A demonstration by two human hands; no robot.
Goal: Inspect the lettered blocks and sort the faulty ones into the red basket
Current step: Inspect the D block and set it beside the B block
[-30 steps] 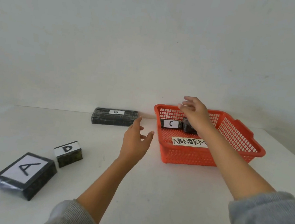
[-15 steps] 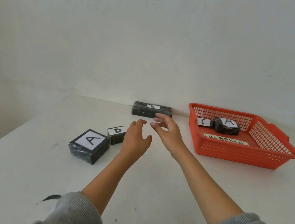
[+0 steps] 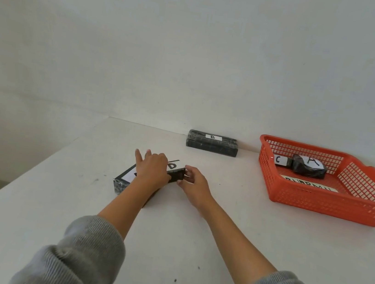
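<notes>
On the white worktop (image 3: pixel 190 250), the left grip (image 3: pixel 152 173) covered the flat black A-labelled block (image 3: pixel 121 182), and I could not tell its hold. The right grip (image 3: pixel 195 185) pinched the small black D-labelled block (image 3: pixel 174 175) just beside it. Inspection seemed in hand; next, this block needed lifting and turning before any trip to the red plastic mesh basket (image 3: pixel 316 209).

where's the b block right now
In the head view the B block lies at the far edge of the table, by the wall near centre, just left of the red basket and apart from it.
</notes>
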